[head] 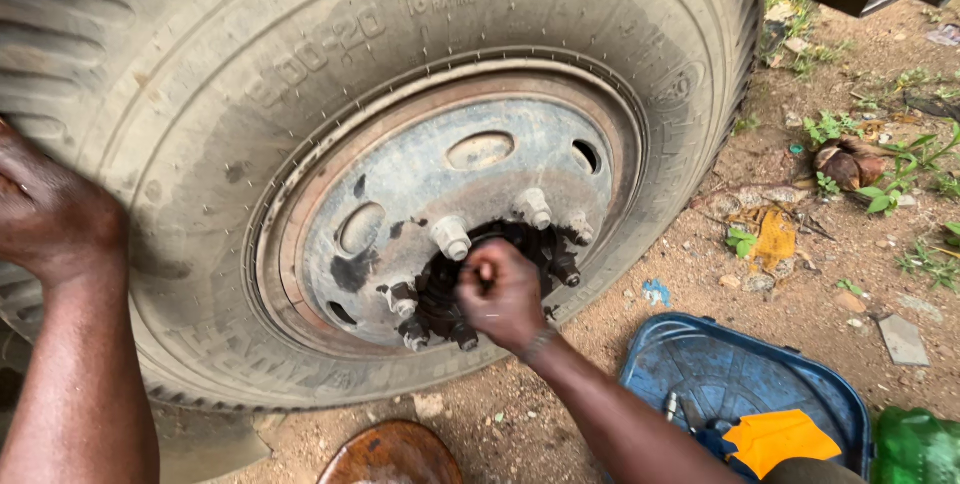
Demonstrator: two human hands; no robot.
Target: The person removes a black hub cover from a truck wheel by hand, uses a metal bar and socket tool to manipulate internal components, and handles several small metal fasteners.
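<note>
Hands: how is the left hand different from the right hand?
The left hand lies on the tyre's tread at the picture's left edge; the right hand is at the hub in the wheel's middle. The left hand rests flat; the right hand is closed in a fist. Both are bare, and both touch the same wheel.

Right hand (500, 294) at wheel hub (480, 274), left hand (50, 209) on tyre (200, 74)

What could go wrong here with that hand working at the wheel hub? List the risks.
The right hand is closed tight among the greasy hub and protruding studs; a slip could scrape knuckles. The left hand only rests on the tyre, so a shifting wheel might pinch it. Loose dirt ground could foul small parts.
</note>
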